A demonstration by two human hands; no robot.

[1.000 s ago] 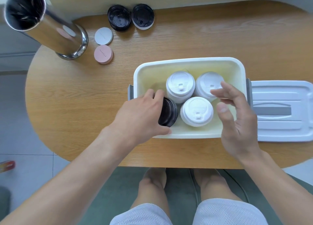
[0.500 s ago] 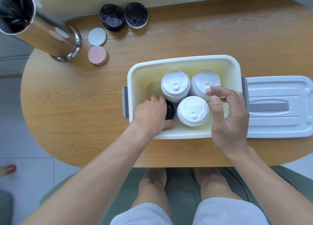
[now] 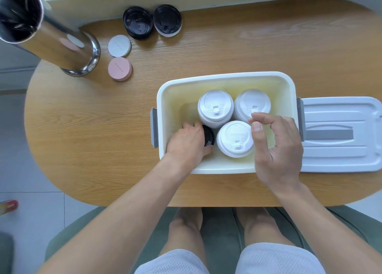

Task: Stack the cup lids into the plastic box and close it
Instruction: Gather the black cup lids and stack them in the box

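A white plastic box (image 3: pixel 225 78) sits on the wooden table with three stacks of white cup lids inside: one (image 3: pixel 215 107) at the back, one (image 3: pixel 252 103) at the back right, one (image 3: pixel 235 138) at the front. My left hand (image 3: pixel 187 143) reaches deep into the box's front left corner and grips a stack of black lids (image 3: pixel 208 136), mostly hidden under it. My right hand (image 3: pixel 275 147) hovers over the box's right side, fingers apart and holding nothing. The box's white cover (image 3: pixel 341 135) lies flat to the right. Two stacks of black lids (image 3: pixel 138 22) (image 3: pixel 167 23) stand at the table's back.
A tall shiny metal cylinder (image 3: pixel 51 36) stands at the back left. Beside it lie a white disc (image 3: pixel 119 45) and a pink disc (image 3: pixel 119 68). My knees and a green seat are below the table's near edge.
My left hand has lowered the black lid stack further into the box's front left corner. My right hand has stayed over the right side, fingers slightly more curled.
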